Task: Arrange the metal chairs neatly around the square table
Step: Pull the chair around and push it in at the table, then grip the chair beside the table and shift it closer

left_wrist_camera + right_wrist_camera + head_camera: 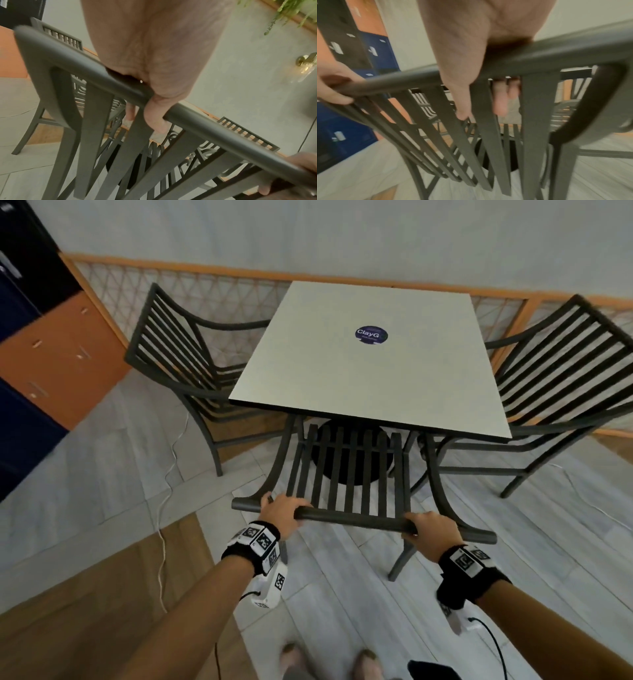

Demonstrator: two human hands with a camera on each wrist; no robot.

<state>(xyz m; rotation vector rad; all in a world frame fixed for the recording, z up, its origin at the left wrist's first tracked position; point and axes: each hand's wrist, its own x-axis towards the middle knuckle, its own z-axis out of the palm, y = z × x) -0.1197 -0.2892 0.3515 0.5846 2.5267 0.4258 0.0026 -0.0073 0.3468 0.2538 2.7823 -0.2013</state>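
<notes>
A square pale table (359,378) with a round blue sticker stands in the middle. A dark metal slatted chair (346,474) sits at its near side, seat under the tabletop. My left hand (282,510) grips the left part of that chair's top rail (72,60), fingers curled over it. My right hand (433,527) grips the right part of the same rail (556,54). A second chair (178,350) stands at the table's left side, a third chair (555,371) at its right side, both facing the table.
Orange and blue lockers (58,347) line the left wall. A low orange-framed lattice fence (219,289) runs behind the table. A white cable (168,484) trails on the floor left of the near chair. My feet (329,659) stand behind it.
</notes>
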